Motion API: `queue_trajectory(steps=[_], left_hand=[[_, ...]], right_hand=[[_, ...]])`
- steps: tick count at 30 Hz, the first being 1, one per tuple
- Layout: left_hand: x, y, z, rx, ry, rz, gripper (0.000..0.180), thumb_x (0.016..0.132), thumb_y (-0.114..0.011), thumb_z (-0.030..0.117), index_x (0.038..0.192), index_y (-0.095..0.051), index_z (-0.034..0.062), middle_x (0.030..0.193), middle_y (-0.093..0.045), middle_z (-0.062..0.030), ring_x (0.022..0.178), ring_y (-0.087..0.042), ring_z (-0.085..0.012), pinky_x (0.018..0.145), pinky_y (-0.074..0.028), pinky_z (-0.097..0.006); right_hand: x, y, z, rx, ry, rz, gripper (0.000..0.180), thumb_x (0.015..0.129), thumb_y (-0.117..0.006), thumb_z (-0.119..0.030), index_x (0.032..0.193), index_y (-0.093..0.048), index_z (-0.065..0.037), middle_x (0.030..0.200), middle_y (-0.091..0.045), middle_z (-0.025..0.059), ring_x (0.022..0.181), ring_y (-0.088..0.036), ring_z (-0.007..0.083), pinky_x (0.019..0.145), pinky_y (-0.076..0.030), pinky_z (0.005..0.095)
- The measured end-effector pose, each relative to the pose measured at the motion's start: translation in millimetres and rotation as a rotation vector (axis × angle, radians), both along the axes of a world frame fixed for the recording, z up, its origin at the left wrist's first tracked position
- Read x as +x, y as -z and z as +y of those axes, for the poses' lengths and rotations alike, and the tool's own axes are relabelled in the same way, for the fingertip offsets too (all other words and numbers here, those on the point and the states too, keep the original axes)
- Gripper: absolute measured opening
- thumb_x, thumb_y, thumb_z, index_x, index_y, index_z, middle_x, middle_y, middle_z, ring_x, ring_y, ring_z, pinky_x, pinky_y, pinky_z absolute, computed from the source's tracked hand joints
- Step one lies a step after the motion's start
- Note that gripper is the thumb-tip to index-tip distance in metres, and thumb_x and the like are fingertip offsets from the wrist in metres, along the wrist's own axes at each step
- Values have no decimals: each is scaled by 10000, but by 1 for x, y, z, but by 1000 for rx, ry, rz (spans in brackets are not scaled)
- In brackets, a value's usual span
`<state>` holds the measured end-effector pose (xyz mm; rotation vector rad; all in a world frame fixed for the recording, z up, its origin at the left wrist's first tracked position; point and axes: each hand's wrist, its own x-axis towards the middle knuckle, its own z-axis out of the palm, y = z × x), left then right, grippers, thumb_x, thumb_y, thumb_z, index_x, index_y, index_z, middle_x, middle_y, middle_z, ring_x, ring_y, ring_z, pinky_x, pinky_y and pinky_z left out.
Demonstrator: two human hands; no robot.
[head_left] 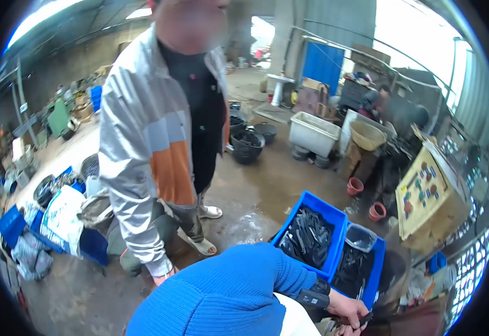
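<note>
My left arm, in a ribbed blue sleeve with a black device (313,297) strapped at the wrist, reaches to the lower right. My left hand (346,308) is closed, its thumb and fingers pinching a small black strip (366,318). Just below, at the picture's bottom edge, a bit of my right hand (347,331) shows; the edge cuts off most of its fingers. Beyond my left hand stands a blue crate (377,274) with thin dark strips in it and a clear plastic tub (361,237) at its far end. A second blue crate (282,227) beside it holds many black strips.
A person (160,129) in a grey and orange jacket stands close on my left. Black buckets (248,147), a white tub (314,134) and red pots (355,186) are on the wet floor ahead. A yellowish panel box (432,190) stands right; another person (374,103) is farther back.
</note>
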<state>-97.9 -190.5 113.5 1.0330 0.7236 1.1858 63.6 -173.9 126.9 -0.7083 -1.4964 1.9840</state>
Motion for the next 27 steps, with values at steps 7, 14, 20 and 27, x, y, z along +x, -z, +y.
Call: queue_trajectory(steps=[7,14,20,27], left_hand=[[-11,12,-46,-22,-217,-106,301,790,-673,-6,1079,-600,34,884,-638,-40,811,-637,-162,717,-538,-288],[14,15,-50,-47,-158,-99,281,796,-666,-5,1065,-590,22,896,-640,-55,826,-643,-173,734,-541,-294],[24,11,-62,-29,-148,-64,265,803,-647,0,1062,-591,18,897,-644,-58,816,-638,-162,734,-538,-289],[17,11,-65,-40,-206,29,330,786,-678,29,1108,-604,39,920,-653,-33,790,-614,-123,715,-512,-259]], right_hand=[[-10,18,4,24,-244,-76,301,918,-480,-45,1218,-474,-25,711,-437,-9,552,-372,53,482,-295,189],[14,33,8,72,-343,-93,390,929,-494,-65,1314,-438,-28,711,-434,-14,557,-376,50,480,-296,188],[28,12,-15,101,-317,-69,384,934,-501,-75,1311,-442,-33,711,-433,-14,559,-379,50,481,-299,189],[34,13,-15,107,-318,-87,381,946,-508,-101,1316,-440,-37,716,-436,-13,562,-387,56,485,-308,193]])
